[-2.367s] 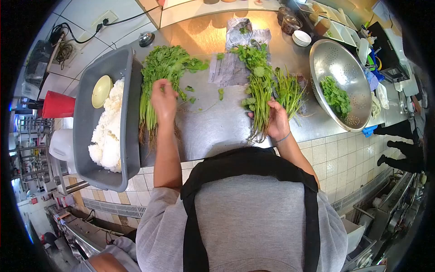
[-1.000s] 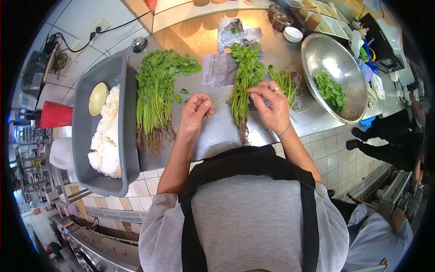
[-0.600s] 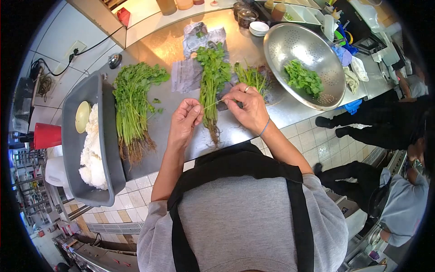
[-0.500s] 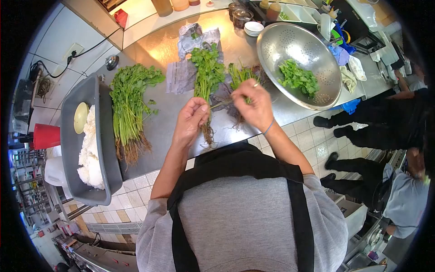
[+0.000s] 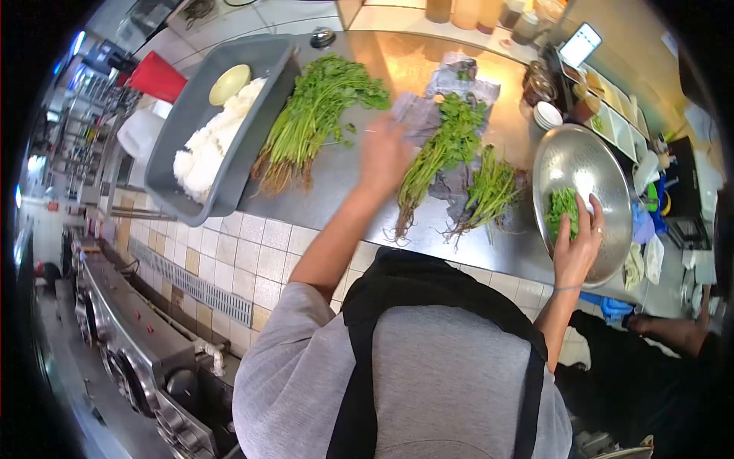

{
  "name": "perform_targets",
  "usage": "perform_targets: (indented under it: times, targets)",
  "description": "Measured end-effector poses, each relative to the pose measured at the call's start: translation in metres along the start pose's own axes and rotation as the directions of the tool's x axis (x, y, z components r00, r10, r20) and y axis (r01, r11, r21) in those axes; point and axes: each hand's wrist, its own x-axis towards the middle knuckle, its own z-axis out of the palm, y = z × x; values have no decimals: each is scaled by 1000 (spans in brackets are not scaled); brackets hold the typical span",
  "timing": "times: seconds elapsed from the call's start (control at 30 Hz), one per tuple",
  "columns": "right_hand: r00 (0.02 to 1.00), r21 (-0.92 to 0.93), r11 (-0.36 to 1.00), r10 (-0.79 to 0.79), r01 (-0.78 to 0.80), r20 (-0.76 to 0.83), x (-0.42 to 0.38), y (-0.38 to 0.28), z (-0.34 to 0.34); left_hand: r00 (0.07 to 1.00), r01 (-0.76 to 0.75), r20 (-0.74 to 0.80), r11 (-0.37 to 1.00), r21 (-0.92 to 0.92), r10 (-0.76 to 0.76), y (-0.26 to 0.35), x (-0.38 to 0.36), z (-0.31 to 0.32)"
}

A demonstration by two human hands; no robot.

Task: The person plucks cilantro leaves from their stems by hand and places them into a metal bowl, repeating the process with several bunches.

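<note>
My left hand (image 5: 384,157), smeared by motion, is over the steel counter (image 5: 340,164) between two bunches of cilantro. To its left lies a large bunch with roots (image 5: 321,107). On its right a smaller rooted bunch (image 5: 443,149) rests partly on crumpled newspaper (image 5: 417,115), with a few thin stems (image 5: 489,187) beside it. My right hand (image 5: 579,245) reaches into the perforated steel colander (image 5: 604,164), fingers apart at the pile of picked cilantro leaves (image 5: 562,210). The fingers and palm overlap part of that pile.
A grey tub (image 5: 164,164) with white rice (image 5: 218,141) and a yellow bowl (image 5: 229,84) stands at the left. Behind the colander are small white dishes (image 5: 547,115), jars (image 5: 539,80) and a lit phone (image 5: 581,44). A dark-clothed person (image 5: 634,375) is at the right.
My hands have moved apart from the middle bunch: the left toward the large bunch, the right into the colander. The view has turned, shifting the counter rightward.
</note>
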Motion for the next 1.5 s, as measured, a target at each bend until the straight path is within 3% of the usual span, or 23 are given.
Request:
perform_targets:
  times: [0.1,0.13,0.2,0.3,0.43,0.5,0.53,0.6,0.67,0.73,0.77,0.8,0.87,0.9,0.97,1.03,1.1,1.13,1.2,1.27,1.3,1.43,1.5]
  targets:
    - [1000,126,992,-9,8,7,-2,-19,3,986,128,-143,926,354,-82,-76,5,-35]
    - [1000,134,991,-17,15,12,-3,-24,6,985,137,-147,923,361,-89,-90,5,-45]
    - [998,152,987,-60,57,20,-4,-31,13,923,381,-250,790,479,-293,-111,6,-56]
    - [997,205,976,-73,68,18,1,-46,24,901,429,-180,752,501,-394,-138,11,-54]
    - [996,205,977,-73,62,48,2,-54,30,906,423,-220,760,494,-362,-168,10,-49]
    - [996,205,977,-72,59,60,2,-57,33,844,535,-127,798,277,-522,-177,14,-60]
    - [996,211,976,-65,50,62,2,-58,34,844,535,-127,798,276,-522,-178,15,-68]
    - [997,213,976,-52,37,63,1,-60,35,774,632,-107,771,75,-624,-173,17,-89]
    - [996,252,968,-16,-6,84,0,-61,36,783,618,-127,785,44,-609,-169,10,-101]
    - [996,260,966,-20,-4,87,-2,-61,43,817,576,-134,776,257,-561,-180,-2,-102]
    - [995,266,964,-25,0,93,-3,-59,44,826,541,-46,768,342,-561,-186,-9,-100]
    - [996,249,968,-9,-14,93,-3,-59,45,831,531,-26,778,336,-555,-185,-12,-98]
    - [994,253,967,-43,16,99,-3,-64,48,949,305,-245,764,569,-197,-173,-13,-90]
    - [997,264,964,-51,32,63,-3,-69,50,956,286,-224,781,555,-191,-159,-12,-85]
    - [995,237,968,-93,79,49,-4,-77,54,989,98,-140,930,354,-51,-120,-11,-76]
    - [994,244,966,-102,86,51,-7,-86,62,905,371,257,925,-85,-340,-76,-23,-55]
    - [977,346,934,-146,84,157,-10,-96,71,789,442,512,893,-86,-341,-34,-32,-37]
    - [978,342,937,-138,77,157,-12,-99,77,848,369,442,924,-98,-291,-15,-38,-29]
    - [926,397,914,-79,-79,368,-18,-100,90,899,286,375,952,-110,-227,12,-41,-22]
    - [909,384,921,-103,-66,405,-22,-95,105,969,-98,228,995,0,96,28,-40,-18]
    - [885,379,924,-138,-46,445,-23,-94,111,961,-111,259,994,21,102,28,-40,-12]
    - [846,420,902,-148,-96,512,-23,-97,123,947,-29,322,997,76,3,5,-39,9]
    - [845,430,899,-165,-84,509,-24,-95,130,845,362,449,928,-83,-290,-8,-35,8]
